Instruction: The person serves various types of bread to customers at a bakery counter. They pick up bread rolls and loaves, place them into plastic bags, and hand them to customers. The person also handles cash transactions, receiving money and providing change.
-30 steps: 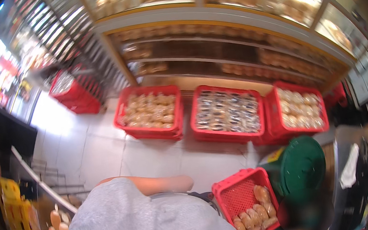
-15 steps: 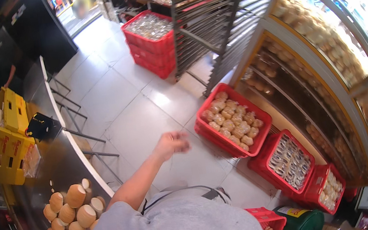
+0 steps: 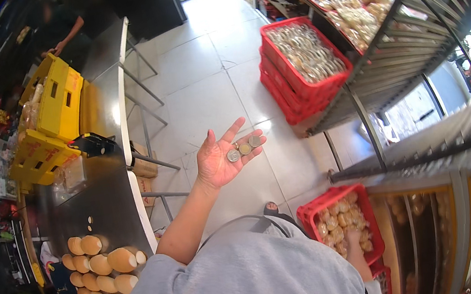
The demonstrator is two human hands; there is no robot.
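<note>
My left hand [image 3: 219, 160] is held out palm up over the floor, fingers spread. Several coins [image 3: 245, 148], silver and gold-coloured, lie on its fingers and the edge of its palm. My right hand [image 3: 352, 238] reaches down at my side into a red crate [image 3: 304, 219] of round buns in clear wrap [image 3: 334, 220]. It is over or against the buns, and its fingers are too unclear to tell what they grip, if anything.
Unwrapped buns [image 3: 101, 264] sit on the dark counter [image 3: 116, 213] at left, near yellow crates [image 3: 66, 107]. Metal legs [image 3: 145, 90] jut from its edge. Stacked red crates [image 3: 284, 90] and a metal rack [image 3: 384, 77] stand ahead right. Another person's forearm [image 3: 71, 35] shows far left.
The view has swung left. My left hand, half curled before, has turned palm up and spread, showing the coins. My right hand, out of view before, is now in the bun crate.
</note>
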